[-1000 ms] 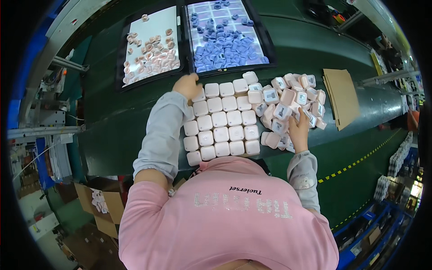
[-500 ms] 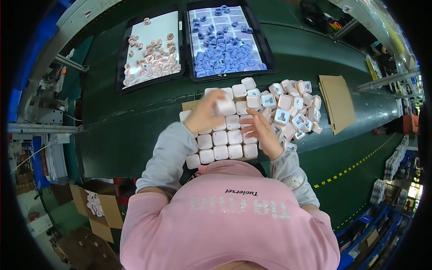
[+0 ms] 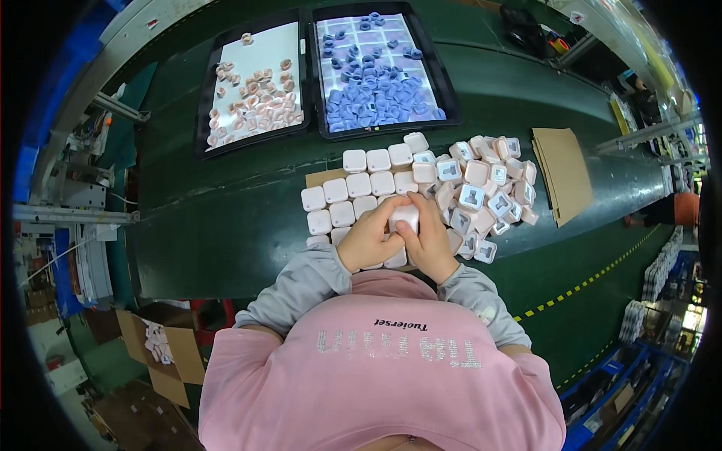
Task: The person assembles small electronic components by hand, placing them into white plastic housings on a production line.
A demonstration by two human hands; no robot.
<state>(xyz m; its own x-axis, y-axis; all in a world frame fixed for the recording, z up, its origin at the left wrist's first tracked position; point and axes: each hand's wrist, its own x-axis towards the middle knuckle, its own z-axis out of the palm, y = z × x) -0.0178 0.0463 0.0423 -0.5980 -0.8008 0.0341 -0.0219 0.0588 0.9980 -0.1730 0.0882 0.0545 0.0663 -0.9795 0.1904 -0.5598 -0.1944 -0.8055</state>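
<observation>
Both hands meet low over the near part of the table around one small pale pink square case [image 3: 404,217]. My left hand [image 3: 370,239] grips it from the left, and my right hand [image 3: 429,239] closes on it from the right, thumb on top. Beneath and to the left, rows of similar closed cases [image 3: 335,190] lie on a sheet of brown cardboard [image 3: 319,177]. By my right hand spreads a loose heap of cases [image 3: 475,197], several showing pale blue-white faces with a dark shape. My fingers hide some of the rows.
Two black-rimmed trays stand farther back: one holds small pale pink pieces [image 3: 265,104], the other blue pieces [image 3: 376,95]. Flat brown cardboard sheets [image 3: 564,174] lie right of the heap on the dark green table [image 3: 226,218]. An open carton [image 3: 162,347] sits low at left.
My left hand has come right and down from the rows, and my right hand has moved left to join it. Both now close around one case.
</observation>
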